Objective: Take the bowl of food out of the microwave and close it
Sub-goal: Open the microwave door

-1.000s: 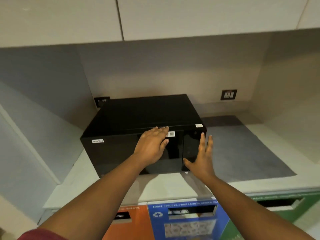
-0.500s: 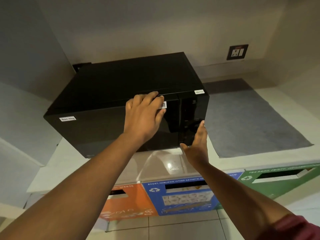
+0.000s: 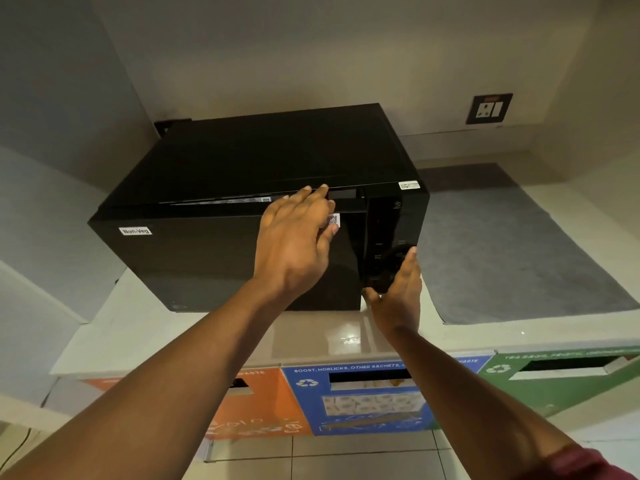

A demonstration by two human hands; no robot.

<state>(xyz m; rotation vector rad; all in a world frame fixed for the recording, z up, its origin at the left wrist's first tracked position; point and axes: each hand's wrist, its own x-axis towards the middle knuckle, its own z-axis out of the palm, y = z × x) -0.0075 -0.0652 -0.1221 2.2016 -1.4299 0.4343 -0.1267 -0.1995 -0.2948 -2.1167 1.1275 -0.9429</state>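
Note:
A black microwave (image 3: 277, 157) with a "Non-Veg" label stands on the white counter (image 3: 138, 334). Its door (image 3: 207, 258) is ajar by a thin gap along the top, wider towards the right. My left hand (image 3: 294, 244) lies on the door's upper right, with the fingertips hooked over its top edge at the gap. My right hand (image 3: 398, 299) is spread open, palm facing left, at the lower part of the control panel (image 3: 391, 230). The bowl of food is hidden inside.
A grey mat (image 3: 502, 254) lies on the counter right of the microwave. A wall socket (image 3: 489, 108) is on the back wall. Below the counter's front edge sit orange (image 3: 263, 403), blue (image 3: 363, 400) and green (image 3: 554, 375) waste bins.
The view has come closer and tilted down. My left hand's fingertips have reached the door's top edge and a gap has opened there. My right hand stays by the control panel.

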